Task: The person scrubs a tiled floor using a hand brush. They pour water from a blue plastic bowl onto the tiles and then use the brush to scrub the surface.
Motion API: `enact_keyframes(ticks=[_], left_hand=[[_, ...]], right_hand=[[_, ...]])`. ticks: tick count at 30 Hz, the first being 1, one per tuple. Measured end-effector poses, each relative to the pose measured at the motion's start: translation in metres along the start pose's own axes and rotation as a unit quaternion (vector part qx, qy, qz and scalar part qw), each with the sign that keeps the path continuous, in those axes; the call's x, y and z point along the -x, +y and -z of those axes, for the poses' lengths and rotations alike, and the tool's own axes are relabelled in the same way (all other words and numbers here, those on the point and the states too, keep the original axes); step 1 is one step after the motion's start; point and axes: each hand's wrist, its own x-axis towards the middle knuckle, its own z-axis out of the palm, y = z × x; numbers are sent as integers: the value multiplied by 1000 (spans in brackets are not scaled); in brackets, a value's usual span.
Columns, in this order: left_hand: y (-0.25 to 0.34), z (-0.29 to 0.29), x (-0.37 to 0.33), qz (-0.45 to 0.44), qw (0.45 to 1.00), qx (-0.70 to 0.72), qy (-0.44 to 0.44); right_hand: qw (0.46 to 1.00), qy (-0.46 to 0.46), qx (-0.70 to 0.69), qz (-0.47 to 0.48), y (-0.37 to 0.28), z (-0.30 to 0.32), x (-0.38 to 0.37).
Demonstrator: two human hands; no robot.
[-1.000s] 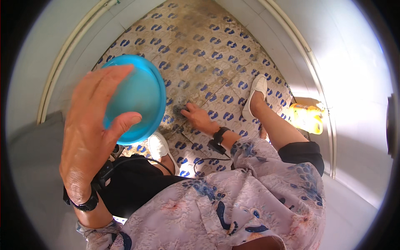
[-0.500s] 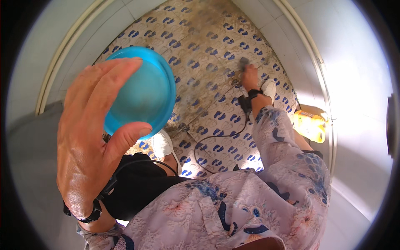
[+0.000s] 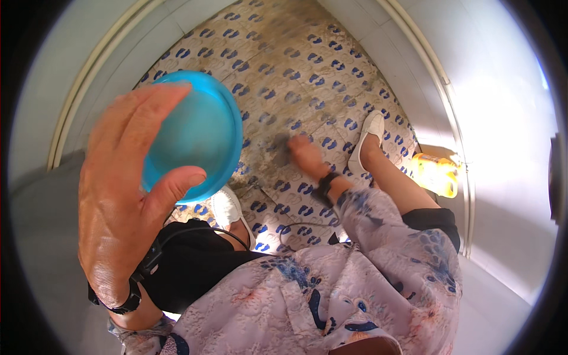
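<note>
My left hand (image 3: 127,171) is raised, its fingers and thumb spread apart with nothing between them. It overlaps a round light-blue plastic basin (image 3: 235,127), which has cloudy water (image 3: 192,139) inside. My right hand (image 3: 306,157) is low over the patterned floor (image 3: 319,127), closed on a small dark grey thing (image 3: 280,151). Motion smears that thing, so its kind is hard to make out; it looks like a scrubbing pad or rag. Brownish wet dirt shows on the floor around it.
A yellow bottle (image 3: 435,174) lies by the right wall near my right leg. My white shoes (image 3: 371,130) stand on the floor. A black cable (image 3: 290,228) curls below my right forearm. Pale walls (image 3: 408,77) with a pipe (image 3: 435,65) close in on both sides.
My right hand has swept left and nearer to me with the grey thing, uncovering my right shoe. My left hand stays almost in place, still spread.
</note>
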Motion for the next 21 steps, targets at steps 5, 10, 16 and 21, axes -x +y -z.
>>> enact_keyframes(ticks=[5, 10, 16, 21], left_hand=[[-5, 2, -2, -34, 999, -40, -10], [1, -7, -17, -52, 999, 11, -4], [9, 1, -11, -63, 997, -31, -19], [8, 0, -6, -24, 1000, -6, -13]], right_hand=[[973, 106, 129, -162, 97, 42, -57], [967, 192, 89, -142, 81, -2, -32], [999, 5, -13, 33, -48, -37, 28], [995, 89, -4, -35, -1, -17, 7]])
